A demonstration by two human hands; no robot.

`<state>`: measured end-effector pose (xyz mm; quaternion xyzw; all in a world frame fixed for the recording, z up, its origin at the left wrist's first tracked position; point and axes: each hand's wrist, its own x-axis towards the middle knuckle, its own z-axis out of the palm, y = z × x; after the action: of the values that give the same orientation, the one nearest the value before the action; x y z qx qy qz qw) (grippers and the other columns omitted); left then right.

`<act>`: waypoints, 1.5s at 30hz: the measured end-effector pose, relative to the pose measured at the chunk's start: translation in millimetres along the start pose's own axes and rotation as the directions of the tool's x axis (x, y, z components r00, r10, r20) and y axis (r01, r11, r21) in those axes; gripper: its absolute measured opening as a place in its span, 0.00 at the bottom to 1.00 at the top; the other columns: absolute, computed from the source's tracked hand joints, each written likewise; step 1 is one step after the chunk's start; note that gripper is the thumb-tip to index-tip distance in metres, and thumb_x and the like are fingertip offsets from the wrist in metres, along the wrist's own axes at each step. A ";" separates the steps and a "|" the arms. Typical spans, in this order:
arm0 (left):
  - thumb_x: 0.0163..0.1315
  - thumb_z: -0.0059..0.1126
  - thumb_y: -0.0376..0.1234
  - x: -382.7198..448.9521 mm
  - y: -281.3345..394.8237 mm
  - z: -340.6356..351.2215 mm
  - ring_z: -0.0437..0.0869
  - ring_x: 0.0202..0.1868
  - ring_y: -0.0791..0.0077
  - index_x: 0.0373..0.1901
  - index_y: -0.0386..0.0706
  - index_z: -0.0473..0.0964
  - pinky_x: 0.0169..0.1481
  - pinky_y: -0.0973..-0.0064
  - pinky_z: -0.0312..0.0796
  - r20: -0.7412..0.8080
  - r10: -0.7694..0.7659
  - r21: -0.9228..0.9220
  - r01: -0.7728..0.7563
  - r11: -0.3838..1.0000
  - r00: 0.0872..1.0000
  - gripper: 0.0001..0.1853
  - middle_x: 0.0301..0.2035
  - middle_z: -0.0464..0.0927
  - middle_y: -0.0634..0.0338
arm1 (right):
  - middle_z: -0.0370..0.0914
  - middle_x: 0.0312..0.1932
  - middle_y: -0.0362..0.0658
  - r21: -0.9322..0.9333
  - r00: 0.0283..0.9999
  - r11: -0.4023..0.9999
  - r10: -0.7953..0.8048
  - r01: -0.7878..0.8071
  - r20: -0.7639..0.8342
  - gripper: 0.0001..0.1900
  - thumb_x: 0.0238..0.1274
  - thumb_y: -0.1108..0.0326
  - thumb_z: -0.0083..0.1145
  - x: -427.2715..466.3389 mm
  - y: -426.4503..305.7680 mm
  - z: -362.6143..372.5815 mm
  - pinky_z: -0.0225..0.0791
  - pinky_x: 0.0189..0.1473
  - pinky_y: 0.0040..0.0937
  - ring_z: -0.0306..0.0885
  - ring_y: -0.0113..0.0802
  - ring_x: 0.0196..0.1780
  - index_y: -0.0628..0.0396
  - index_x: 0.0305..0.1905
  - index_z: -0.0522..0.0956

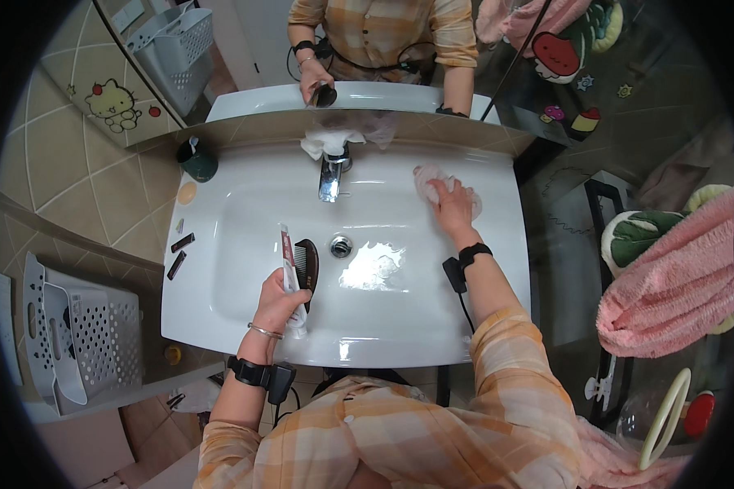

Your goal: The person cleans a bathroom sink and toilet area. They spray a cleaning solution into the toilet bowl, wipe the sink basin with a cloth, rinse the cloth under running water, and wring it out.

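Note:
My left hand (281,298) grips a toothpaste tube (289,263) and a dark brown comb (306,269) together, held upright over the front left of the white washbasin (238,305). My right hand (454,208) presses on a crumpled pale pink cloth (428,182) at the basin's back right rim. Part of that cloth is hidden beneath the fingers. Between the hands lies the drain plug (341,246), with the chrome faucet (330,178) behind it.
White crumpled tissue (330,143) rests behind the faucet. A dark green cup (197,160), a round peach-coloured item (187,193) and two small dark sticks (182,242) sit on the left rim. Grey baskets (104,342) stand left; a pink towel (667,281) hangs right. A mirror cabinet borders the back.

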<state>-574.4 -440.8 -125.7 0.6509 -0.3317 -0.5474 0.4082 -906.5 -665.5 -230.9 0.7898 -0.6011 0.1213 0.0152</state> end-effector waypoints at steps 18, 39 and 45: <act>0.45 0.56 0.20 -12.2 -5.6 7.1 0.75 0.27 0.82 0.36 0.39 0.73 0.33 0.81 0.70 -0.016 -0.016 0.033 0.017 0.999 1.000 0.14 0.27 0.76 0.67 | 0.68 0.59 0.52 -0.001 0.965 0.965 0.261 -0.261 0.021 0.24 0.59 0.54 0.57 28.7 21.2 3.2 0.52 0.62 0.64 0.67 0.51 0.61 0.32 0.61 0.68; 0.45 0.57 0.20 -20.6 -2.1 3.7 0.76 0.28 0.82 0.35 0.39 0.73 0.34 0.81 0.70 0.052 0.060 -0.061 -0.056 0.997 0.997 0.13 0.28 0.76 0.66 | 0.63 0.58 0.60 0.152 0.953 0.940 0.299 -0.304 0.052 0.23 0.54 0.63 0.59 -59.5 75.4 -53.5 0.69 0.54 0.47 0.67 0.58 0.57 0.41 0.57 0.73; 0.46 0.57 0.20 -16.4 3.5 5.0 0.76 0.28 0.82 0.37 0.38 0.73 0.34 0.82 0.70 0.089 0.065 -0.101 -0.056 0.993 0.994 0.14 0.28 0.76 0.66 | 0.64 0.58 0.56 -0.026 0.976 1.000 0.009 -0.003 0.217 0.21 0.51 0.66 0.59 -140.3 5.8 -65.8 0.71 0.52 0.46 0.69 0.55 0.55 0.41 0.53 0.75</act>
<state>-582.3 -428.8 -115.6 0.5936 -0.3423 -0.5801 0.4404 -958.2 -523.3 -197.2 0.7962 -0.6030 0.0269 -0.0409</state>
